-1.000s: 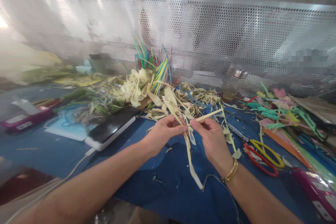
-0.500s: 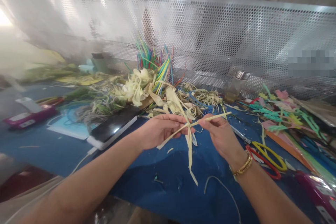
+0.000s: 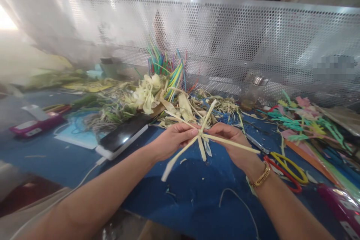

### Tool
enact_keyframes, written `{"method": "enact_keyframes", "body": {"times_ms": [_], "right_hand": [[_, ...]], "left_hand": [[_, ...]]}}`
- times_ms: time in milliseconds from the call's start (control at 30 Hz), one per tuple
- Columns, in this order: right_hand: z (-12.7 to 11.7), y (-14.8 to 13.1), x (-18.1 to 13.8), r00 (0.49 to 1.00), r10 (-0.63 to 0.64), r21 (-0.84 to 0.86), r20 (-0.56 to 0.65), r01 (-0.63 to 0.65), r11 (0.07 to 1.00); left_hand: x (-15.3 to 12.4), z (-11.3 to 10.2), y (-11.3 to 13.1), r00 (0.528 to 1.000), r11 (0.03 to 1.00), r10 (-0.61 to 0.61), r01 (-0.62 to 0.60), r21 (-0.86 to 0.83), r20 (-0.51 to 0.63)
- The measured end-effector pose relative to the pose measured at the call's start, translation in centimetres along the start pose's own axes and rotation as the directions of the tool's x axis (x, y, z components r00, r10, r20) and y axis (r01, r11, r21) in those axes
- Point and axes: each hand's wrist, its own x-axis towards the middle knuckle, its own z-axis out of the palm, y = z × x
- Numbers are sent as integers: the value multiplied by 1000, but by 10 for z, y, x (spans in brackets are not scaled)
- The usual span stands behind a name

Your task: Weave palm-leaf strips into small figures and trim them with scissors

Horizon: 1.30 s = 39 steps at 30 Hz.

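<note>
Several pale strips of dried leaf or husk (image 3: 203,149) cross at a small knot-like centre and spread out like a star. My left hand (image 3: 174,139) pinches this piece close to its centre, thumb on top. At the centre's other side, my right hand (image 3: 229,137) is closed with curled fingers; its fingertips are partly hidden behind the strips. One strip runs across the right hand toward the wrist, another slants down to the lower left. Just behind the hands lies a heap of dry husk pieces (image 3: 185,107).
A phone (image 3: 123,135) on a white power bank lies at left, cable attached. Scissors (image 3: 289,167) with red and yellow handles lie at right, near colourful cut-outs (image 3: 306,120). Purple power strips (image 3: 38,125) sit at both sides. A perforated metal screen (image 3: 225,37) stands behind.
The crossed strips have turned and now fan out in more directions. My right hand has let go of the strip it pinched and come in to the centre.
</note>
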Motion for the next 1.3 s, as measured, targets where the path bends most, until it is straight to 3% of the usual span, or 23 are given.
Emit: {"method": "enact_keyframes", "body": {"times_ms": [67, 167, 300, 433, 833, 1000, 1167, 1300], "right_hand": [[2, 3, 1, 995, 76, 66, -68, -71, 995], [9, 4, -1, 991, 112, 94, -66, -106, 990], [17, -1, -6, 996, 11, -57, -84, -16, 998], [18, 0, -7, 988, -72, -174, -135, 48, 984], [22, -5, -11, 973, -158, -191, -167, 125, 974], [21, -4, -9, 972, -146, -144, -185, 120, 982], [17, -1, -4, 965, -75, 68, -250, 95, 993], [18, 4, -4, 955, -6, 181, -297, 63, 982]], "left_hand": [[-1, 2, -2, 999, 1000, -9, 8, 17, 41], [-2, 5, -6, 995, 999, -50, 50, -1, 82], [-1, 10, -9, 995, 990, -80, 85, -112, 51], [0, 12, -8, 997, 994, -70, 67, -89, -25], [-4, 11, -4, 996, 995, -83, 85, -50, 35], [-6, 11, -3, 994, 992, -97, 101, -79, 56], [-6, 12, -1, 992, 965, -62, 88, -247, 110], [-3, 13, -8, 994, 980, 7, 16, -201, 111]]}}
